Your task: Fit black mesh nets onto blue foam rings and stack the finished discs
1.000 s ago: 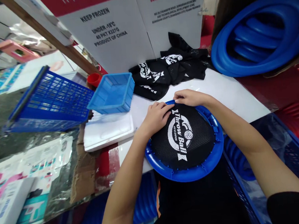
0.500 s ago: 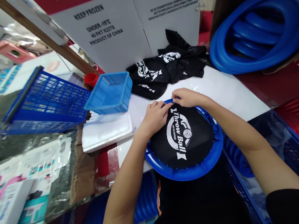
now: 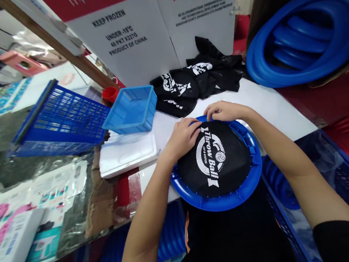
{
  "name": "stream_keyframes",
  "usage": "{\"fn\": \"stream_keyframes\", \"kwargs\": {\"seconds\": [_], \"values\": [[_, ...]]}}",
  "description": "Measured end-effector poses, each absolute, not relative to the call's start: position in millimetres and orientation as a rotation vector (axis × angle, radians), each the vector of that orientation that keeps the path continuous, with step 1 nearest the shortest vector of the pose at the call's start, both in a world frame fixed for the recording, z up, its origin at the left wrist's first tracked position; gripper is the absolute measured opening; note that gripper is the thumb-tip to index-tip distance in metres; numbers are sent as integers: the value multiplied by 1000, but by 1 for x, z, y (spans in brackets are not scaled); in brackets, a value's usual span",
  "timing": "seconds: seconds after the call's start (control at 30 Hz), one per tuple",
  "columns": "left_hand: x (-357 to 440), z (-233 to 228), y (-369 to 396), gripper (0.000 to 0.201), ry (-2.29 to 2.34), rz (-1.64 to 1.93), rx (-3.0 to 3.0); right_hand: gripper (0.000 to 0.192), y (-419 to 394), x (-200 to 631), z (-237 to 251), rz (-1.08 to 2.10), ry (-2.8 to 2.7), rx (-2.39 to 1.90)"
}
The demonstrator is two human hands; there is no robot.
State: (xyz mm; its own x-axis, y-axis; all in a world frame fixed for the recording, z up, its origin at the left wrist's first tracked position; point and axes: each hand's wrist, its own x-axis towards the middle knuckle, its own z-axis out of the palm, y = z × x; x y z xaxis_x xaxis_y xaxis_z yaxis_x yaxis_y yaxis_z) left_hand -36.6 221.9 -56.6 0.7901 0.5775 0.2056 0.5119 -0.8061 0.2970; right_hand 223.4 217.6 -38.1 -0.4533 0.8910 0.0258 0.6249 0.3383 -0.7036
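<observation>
White table [image 3: 269, 102] bears blue hoop [image 3: 243, 190]; black nets [image 3: 200, 81]; foam tray [image 3: 127, 153].

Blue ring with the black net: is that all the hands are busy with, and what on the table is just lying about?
In hand:
left hand
right hand
blue ring
black net

Lying about:
spare nets
blue tray
blue basket
red cup
white foam

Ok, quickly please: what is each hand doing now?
Left hand: fingers curled, pressing the black net on the blue ring.
Right hand: pinching the net's far edge.
</observation>
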Motion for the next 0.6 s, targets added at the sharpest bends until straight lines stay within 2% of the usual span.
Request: {"fn": "stream_keyframes", "kwargs": {"seconds": [0.23, 0.4, 0.47, 0.6], "values": [[-25, -54, 217, 37, 956, 206, 2809, 28, 216, 228, -40, 882, -2345, -1244], [-26, -58, 219, 37, 968, 260, 2845, 32, 216, 223, -42, 841, -2278, -1260], [-31, -60, 221, 36, 955, 380, 2842, 34, 218, 226, -39, 661, -2193, -1359], [-39, -52, 216, 45, 791, 565, 2775, 35, 221, 261, -32, -27, -1886, -1730]]}}
